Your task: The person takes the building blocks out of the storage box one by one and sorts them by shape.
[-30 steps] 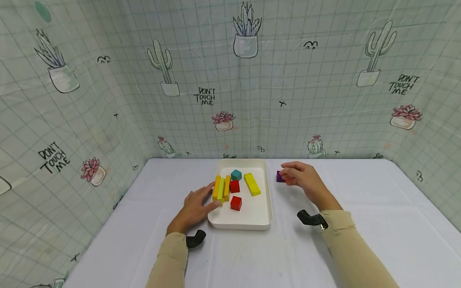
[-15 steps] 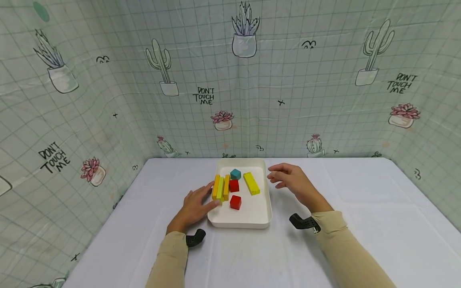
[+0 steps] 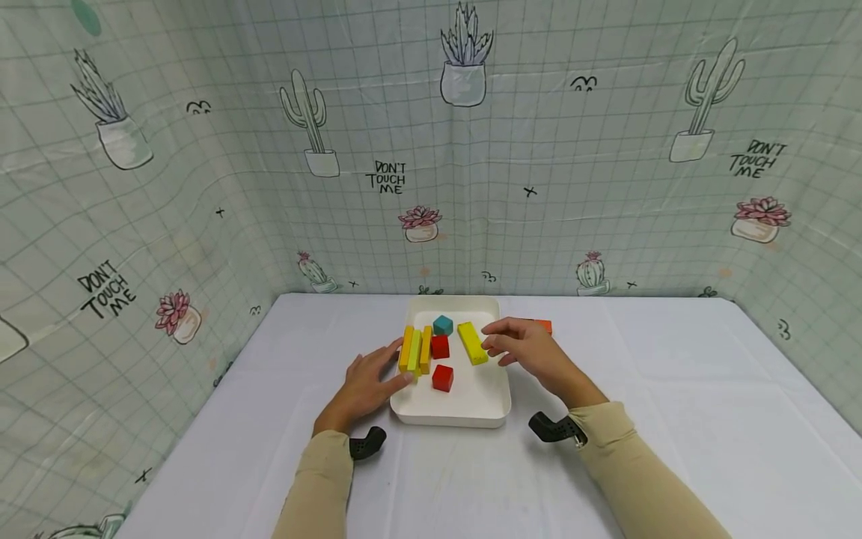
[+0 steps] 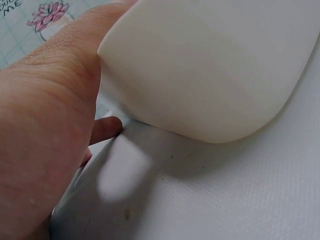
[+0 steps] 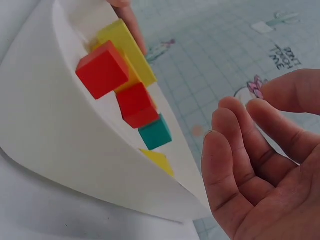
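Observation:
My left hand point(image 3: 364, 387) holds the left rim of a white tray point(image 3: 447, 415), thumb over the edge and fingers along the outside. By that thumb, yellow blocks point(image 3: 414, 352) stand side by side in the tray. Two red cubes point(image 3: 442, 379) and a teal block point(image 3: 442, 325) lie to their right. My right hand point(image 3: 535, 355) hovers over the tray's right rim, its fingers loosely bent near a single yellow block point(image 3: 472, 343). In the right wrist view I see nothing between those fingers. An orange-red block point(image 3: 544, 326) shows partly behind the right hand.
A white cloth point(image 3: 673, 397) covers the table. Behind it hangs a grid-patterned curtain point(image 3: 552, 150) printed with cacti. Black camera mounts point(image 3: 557, 427) sit on both wrists, near the sleeves.
My right hand has moved left, from beside the purple block to the tray's right rim. The purple block is now out of sight and more of the orange-red block shows. The left hand stays put.

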The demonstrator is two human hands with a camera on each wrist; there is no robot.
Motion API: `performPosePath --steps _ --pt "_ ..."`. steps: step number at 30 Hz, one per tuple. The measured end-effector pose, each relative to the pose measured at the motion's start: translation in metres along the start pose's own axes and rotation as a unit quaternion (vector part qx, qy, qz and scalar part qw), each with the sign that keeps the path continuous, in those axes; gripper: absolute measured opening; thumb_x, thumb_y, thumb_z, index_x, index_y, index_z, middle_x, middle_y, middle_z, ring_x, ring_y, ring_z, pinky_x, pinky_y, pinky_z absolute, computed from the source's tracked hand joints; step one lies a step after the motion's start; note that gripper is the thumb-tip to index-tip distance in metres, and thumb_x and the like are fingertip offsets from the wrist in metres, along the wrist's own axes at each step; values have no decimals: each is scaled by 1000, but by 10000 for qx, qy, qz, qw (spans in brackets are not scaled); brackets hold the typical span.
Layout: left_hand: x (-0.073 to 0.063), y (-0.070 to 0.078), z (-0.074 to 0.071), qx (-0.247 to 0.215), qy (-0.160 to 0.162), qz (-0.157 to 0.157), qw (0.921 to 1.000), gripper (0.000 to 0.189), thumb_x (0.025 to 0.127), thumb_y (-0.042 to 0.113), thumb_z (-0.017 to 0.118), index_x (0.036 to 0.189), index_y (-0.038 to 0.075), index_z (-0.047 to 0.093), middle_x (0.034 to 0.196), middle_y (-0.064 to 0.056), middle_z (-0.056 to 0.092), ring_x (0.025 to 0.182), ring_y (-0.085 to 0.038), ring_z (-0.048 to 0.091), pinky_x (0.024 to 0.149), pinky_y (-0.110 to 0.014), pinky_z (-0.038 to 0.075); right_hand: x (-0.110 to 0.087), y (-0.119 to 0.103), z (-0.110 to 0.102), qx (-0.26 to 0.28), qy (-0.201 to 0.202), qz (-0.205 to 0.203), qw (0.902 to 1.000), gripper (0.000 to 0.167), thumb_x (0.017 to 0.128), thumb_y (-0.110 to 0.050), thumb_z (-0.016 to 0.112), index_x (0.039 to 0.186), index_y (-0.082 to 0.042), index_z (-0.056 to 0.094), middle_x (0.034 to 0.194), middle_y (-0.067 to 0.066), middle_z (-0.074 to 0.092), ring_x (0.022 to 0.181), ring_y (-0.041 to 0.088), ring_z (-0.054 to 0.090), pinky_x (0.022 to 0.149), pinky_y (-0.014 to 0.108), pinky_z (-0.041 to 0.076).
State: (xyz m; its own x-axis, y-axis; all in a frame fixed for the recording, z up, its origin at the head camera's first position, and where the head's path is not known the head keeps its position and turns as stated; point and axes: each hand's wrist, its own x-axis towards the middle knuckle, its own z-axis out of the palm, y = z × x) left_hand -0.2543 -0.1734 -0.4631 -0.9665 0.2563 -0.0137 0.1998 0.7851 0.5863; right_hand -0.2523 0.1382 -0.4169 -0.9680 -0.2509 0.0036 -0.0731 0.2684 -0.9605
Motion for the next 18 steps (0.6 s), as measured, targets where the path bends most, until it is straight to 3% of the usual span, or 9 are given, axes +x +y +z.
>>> performPosePath --steps 5,18 --pt "-2 0 0 -1 -19 -21 10000 80 93 57 61 160 27 29 158 -7 39 147 -35 27 120 -57 1 -1 -1 8 -132 -82 76 9999 33 100 -19 58 127 1 63 108 9 71 100 27 67 84 40 58" --pt "-1 1 1 -58 46 -23 10000 79 93 56 62 159 27 31 158 -6 40 147 -35 27 120 -57 0 -1 -2 15 -31 -231 15 9997 34 100 -18 61 126 3 62 110 18 70 103 35 66 83 40 59"
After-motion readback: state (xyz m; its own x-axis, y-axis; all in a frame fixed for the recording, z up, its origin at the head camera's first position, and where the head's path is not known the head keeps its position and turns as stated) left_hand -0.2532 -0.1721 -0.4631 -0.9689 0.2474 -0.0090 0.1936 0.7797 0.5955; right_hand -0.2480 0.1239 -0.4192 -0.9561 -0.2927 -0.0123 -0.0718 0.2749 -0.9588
